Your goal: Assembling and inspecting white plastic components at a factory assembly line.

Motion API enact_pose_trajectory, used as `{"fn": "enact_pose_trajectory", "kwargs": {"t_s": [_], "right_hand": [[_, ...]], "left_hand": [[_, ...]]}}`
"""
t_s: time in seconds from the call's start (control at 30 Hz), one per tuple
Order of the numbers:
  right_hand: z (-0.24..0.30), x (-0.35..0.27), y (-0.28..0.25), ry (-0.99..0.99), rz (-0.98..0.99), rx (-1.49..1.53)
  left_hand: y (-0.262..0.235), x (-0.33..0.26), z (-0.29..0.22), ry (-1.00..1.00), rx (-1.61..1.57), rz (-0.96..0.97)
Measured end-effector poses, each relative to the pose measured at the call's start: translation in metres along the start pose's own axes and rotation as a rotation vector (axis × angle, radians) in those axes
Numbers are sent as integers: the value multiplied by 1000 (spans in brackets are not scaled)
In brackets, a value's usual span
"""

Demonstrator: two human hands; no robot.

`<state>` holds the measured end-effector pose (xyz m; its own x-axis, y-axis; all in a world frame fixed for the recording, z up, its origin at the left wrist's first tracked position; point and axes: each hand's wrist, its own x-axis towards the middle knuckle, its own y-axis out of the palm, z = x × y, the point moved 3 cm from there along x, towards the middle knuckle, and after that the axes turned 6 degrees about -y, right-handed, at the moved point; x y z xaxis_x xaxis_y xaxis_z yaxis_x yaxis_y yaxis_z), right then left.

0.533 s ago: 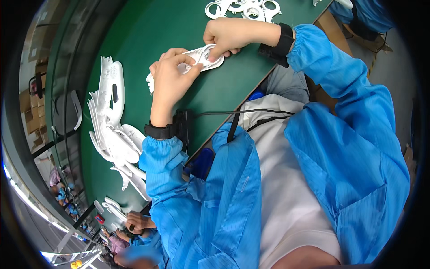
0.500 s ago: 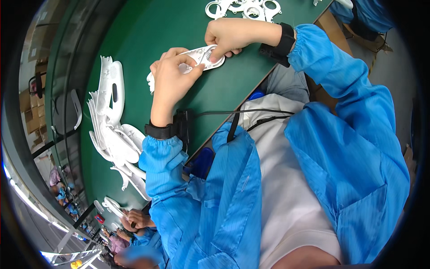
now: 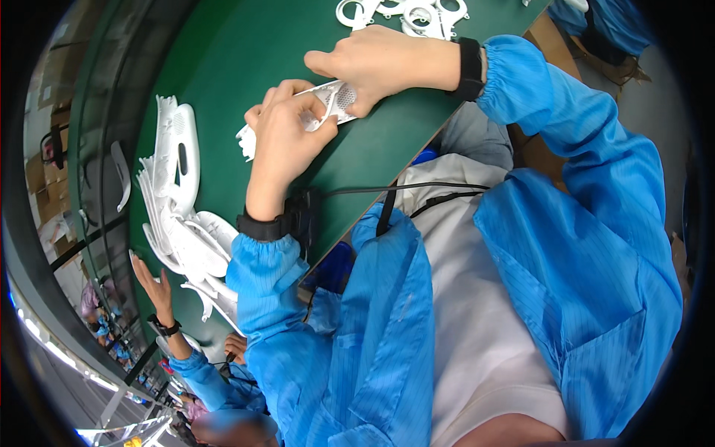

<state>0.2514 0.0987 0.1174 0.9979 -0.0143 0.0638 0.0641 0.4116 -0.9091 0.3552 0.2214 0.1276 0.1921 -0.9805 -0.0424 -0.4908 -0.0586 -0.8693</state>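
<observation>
A long white plastic housing (image 3: 345, 99) with a perforated mesh patch is held between both hands above the green table. My left hand (image 3: 287, 130) is closed around its middle, the thumb and fingers pinching a thin white edge or strip there. At the housing's right end, my right hand (image 3: 372, 63) grips it with the thumb below, while the index finger points out to the left. The palm side of the right hand and the part of the housing under it are hidden.
A pile of white curved plastic shells (image 3: 175, 201) lies on the green table (image 3: 223, 52) to the left. White ring-shaped parts (image 3: 421, 16) lie at the far edge. A co-worker's raised hand (image 3: 156, 287) is beyond the pile. A black cable (image 3: 402, 186) runs from my left wrist.
My right hand has shifted slightly left over the housing, its index finger now lifted off and extended. A co-worker's hand has risen beside the pile of shells.
</observation>
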Motion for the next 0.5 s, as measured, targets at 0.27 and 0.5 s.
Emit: {"fn": "enact_pose_trajectory", "kwargs": {"t_s": [0.27, 0.5], "right_hand": [[-6, 10, -7, 29, 156, 118], [-10, 29, 10, -123, 152, 247]], "left_hand": [[-13, 16, -15, -209, 218, 119], [-18, 5, 10, -101, 130, 129]]}}
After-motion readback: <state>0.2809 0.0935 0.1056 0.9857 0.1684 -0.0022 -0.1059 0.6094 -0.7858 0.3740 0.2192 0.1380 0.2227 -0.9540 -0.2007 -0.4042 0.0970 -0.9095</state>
